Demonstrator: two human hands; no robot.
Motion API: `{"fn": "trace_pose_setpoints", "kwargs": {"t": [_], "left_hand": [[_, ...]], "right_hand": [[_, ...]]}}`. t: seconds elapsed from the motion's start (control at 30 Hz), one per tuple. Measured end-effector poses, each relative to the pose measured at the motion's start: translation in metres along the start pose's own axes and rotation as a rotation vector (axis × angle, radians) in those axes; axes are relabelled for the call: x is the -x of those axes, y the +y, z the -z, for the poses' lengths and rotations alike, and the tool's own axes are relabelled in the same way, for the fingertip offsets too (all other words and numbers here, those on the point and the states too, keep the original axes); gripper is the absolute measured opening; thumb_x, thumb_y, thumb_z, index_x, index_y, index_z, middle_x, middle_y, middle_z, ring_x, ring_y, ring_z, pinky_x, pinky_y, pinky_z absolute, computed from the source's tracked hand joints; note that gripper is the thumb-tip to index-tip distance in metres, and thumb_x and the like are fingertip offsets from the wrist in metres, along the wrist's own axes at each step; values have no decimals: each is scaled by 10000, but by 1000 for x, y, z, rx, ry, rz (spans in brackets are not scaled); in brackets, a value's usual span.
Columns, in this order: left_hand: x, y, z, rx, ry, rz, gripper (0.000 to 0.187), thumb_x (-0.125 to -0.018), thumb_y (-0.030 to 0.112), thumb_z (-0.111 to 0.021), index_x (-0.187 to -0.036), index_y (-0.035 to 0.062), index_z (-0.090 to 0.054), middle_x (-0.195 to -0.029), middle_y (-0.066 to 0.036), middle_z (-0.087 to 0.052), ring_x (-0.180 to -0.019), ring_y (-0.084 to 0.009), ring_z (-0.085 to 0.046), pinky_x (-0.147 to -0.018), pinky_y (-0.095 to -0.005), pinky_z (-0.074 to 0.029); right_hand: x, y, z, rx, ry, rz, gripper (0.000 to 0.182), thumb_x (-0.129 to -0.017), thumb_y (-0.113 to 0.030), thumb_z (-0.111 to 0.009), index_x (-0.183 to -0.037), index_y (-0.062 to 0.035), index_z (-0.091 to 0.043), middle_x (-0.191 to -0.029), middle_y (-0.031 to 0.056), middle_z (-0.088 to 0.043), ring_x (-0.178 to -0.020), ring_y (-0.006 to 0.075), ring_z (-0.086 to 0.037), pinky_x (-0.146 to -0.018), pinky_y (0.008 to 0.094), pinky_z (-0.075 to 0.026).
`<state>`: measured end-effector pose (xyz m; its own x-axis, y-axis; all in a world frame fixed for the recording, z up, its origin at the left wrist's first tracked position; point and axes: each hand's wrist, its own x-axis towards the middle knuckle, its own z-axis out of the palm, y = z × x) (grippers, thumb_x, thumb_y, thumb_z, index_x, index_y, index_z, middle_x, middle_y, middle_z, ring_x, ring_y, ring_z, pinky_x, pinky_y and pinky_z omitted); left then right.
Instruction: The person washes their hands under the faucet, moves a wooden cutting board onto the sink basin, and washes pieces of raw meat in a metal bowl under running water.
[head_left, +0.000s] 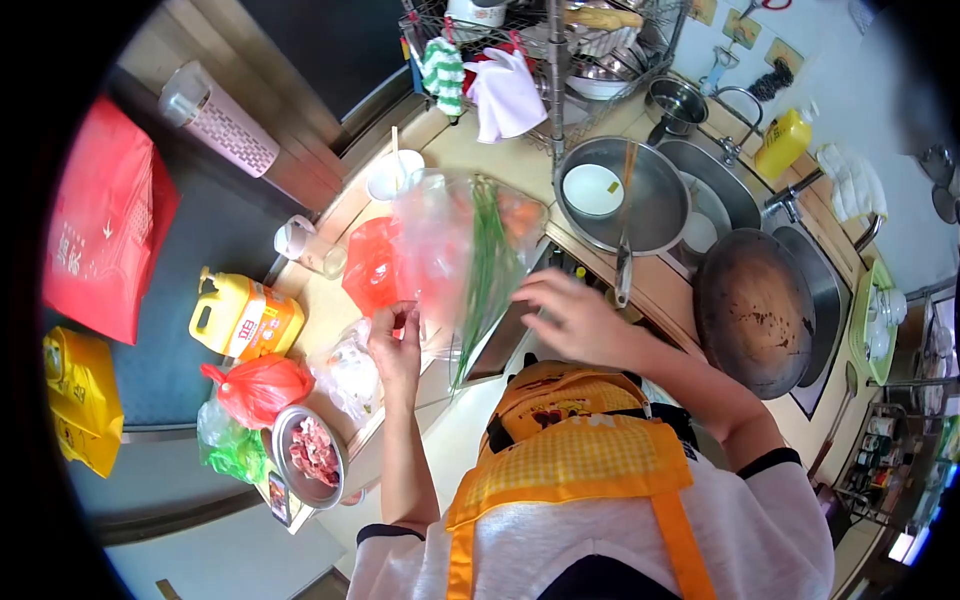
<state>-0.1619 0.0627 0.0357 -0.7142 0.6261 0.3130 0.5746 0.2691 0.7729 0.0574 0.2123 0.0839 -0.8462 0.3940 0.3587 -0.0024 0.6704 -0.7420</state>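
Note:
Long green onions lie in or under a clear plastic bag on the counter, their thin ends reaching past the front edge. Orange pieces show through plastic to their right. My left hand is closed, thumb and fingers pinched together beside the bag's lower left side; I cannot tell what is between them. Just right of the onions, my right hand is open with fingers stretched toward them. A red plastic bag sits behind my left hand, and a white plastic bag lies to its left.
A metal bowl of raw meat stands at the left counter end, near a tied red bag and a yellow jug. On the right are a large pan holding a white dish, the sink and a dark wok.

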Motion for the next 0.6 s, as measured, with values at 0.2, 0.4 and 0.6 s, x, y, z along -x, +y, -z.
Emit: {"fn": "trace_pose_setpoints", "kwargs": {"t": [0.2,0.4,0.6], "left_hand": [[7,-1,-2,398,-118,50,124,-814,21,-567,-937,14,-584,-881,-50,-597,-784,-147,-563,-684,-247,-462],[19,18,1,609,-335,-20,223,-847,69,-553,-1062,8,-555,-1034,-64,-594,-953,-136,-542,-844,-279,-416],[15,1,6,546,-252,90,225,-869,93,-521,-1076,11,-555,-1063,-77,-582,-983,-141,-527,-857,-270,-401]], "right_hand": [[-53,9,-87,328,-63,190,450,-763,-164,-617,-1160,-62,-431,-1145,177,-441,-1006,298,-508,-802,372,-466],[-64,21,-84,99,-90,-98,230,-770,-147,-590,-945,-39,-486,-737,134,-600,-646,263,-611,-587,357,-494],[-69,39,-48,-210,240,-177,137,-847,-88,-531,-962,-14,-539,-733,17,-570,-626,63,-521,-560,199,-419]]}}
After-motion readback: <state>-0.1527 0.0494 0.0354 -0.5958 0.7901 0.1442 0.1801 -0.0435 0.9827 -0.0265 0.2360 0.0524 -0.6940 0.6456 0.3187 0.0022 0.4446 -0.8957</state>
